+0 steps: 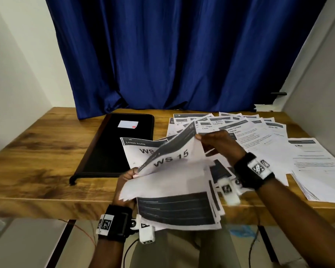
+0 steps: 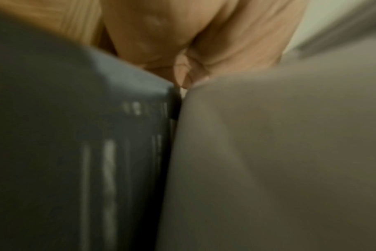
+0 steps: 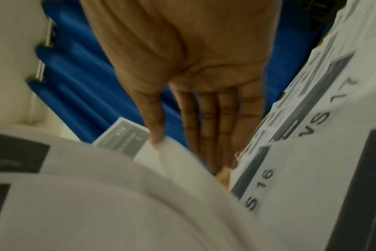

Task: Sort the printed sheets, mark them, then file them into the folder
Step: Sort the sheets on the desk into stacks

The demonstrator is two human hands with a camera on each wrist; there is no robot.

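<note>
A curled printed sheet headed "WS 15" [image 1: 172, 159] is lifted off the pile of sheets [image 1: 176, 209] at the table's near edge. My right hand [image 1: 199, 137] pinches its far corner; in the right wrist view the thumb [image 3: 155, 134] lies on the sheet [image 3: 118, 203] with the fingers behind it. My left hand [image 1: 131, 174] grips the lifted paper's left edge. The left wrist view is blurred, filled by paper [image 2: 268, 152] close to the lens. Another "WS" sheet [image 1: 137, 149] lies flat beyond the pile. The black folder [image 1: 116, 146] lies closed to the left.
Many printed sheets [image 1: 240, 128] are fanned over the table's far right, and a squared stack [image 1: 317, 171] sits at the right edge. Sheets marked 16 and 17 [image 3: 311, 152] overlap beside my right hand. A blue curtain [image 1: 182, 55] hangs behind. Bare wooden table [image 1: 37, 151] lies left.
</note>
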